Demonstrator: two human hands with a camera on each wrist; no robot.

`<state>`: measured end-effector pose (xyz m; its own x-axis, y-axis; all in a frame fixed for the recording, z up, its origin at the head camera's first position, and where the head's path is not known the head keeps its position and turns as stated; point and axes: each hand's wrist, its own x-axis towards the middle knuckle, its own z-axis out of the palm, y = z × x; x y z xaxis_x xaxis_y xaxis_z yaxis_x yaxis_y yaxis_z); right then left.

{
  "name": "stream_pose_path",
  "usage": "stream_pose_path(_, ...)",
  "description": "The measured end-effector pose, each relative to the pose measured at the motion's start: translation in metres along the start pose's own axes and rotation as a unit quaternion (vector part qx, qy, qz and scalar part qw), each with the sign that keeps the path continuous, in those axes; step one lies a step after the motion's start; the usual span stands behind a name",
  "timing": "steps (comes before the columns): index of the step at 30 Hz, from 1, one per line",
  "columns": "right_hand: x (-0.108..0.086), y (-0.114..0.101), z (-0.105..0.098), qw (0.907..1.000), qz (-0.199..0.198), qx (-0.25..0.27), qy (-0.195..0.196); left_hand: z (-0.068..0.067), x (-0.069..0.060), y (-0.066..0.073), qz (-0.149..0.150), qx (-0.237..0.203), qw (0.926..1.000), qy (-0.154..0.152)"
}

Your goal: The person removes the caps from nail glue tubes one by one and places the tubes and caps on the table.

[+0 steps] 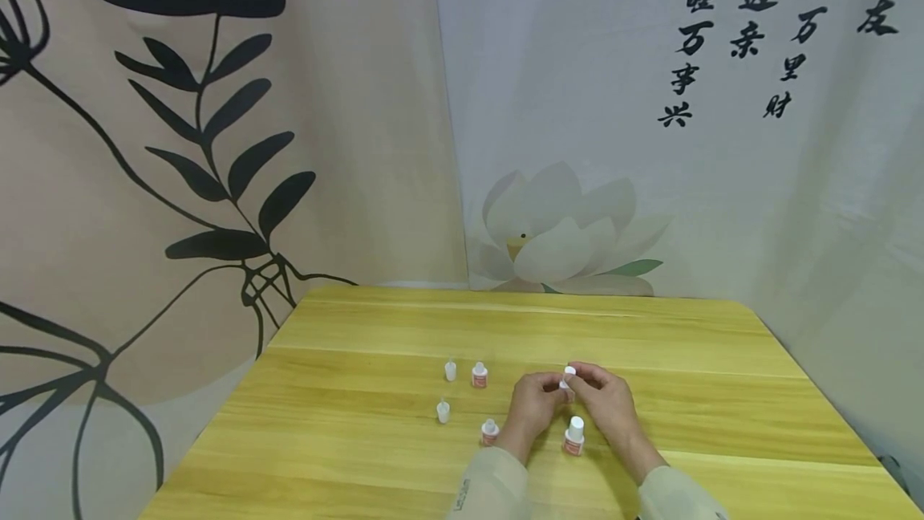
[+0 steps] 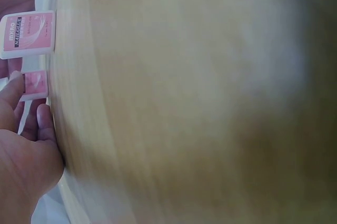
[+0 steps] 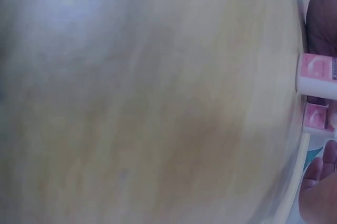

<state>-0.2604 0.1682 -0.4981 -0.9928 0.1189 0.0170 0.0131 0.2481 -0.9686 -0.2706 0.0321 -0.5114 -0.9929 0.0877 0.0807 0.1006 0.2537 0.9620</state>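
We've one bottle upright, cap skyward, left hand pinching its body, right hand pinching the cap, three more bottles, two loose caps

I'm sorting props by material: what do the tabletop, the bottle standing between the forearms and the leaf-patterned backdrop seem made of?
Tabletop: probably wood or wood-look laminate, smooth with a soft sheen; grain bands show.
Bottle: likely plastic, judging by its smooth, opaque white surface; pink label, perhaps paper.
Backdrop: seemingly matte printed fabric; soft ripples show.
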Motion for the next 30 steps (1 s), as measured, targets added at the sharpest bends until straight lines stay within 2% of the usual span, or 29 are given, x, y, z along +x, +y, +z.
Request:
stream_pose_path(9, 0.0026, -0.0014, -0.0002, 0.9999, -0.004, -0.016, 0.005, -0.0006, -0.0011, 0.0016, 0.012, 0.008, 0.9999, 0.003)
stream_pose_path(12, 0.002, -0.0023, -0.0011, 0.9995, -0.009, -0.029, 0.007, -0.0007, -0.0015, 0.0022, 0.007, 0.009, 0.9999, 0.002)
stream_pose_path(15, 0.0022, -0.0023, -0.0018, 0.9992, -0.014, -0.037, 0.008, -0.0008, -0.0013, 0.0017, 0.017, 0.011, 0.9998, 0.0)
stream_pose_path(30, 0.0001, -0.0037, -0.0011, 0.9995, -0.005, -0.03, -0.001, -0.0018, -0.0017, 0.0015, 0.01, -0.002, 0.9999, -0.01)
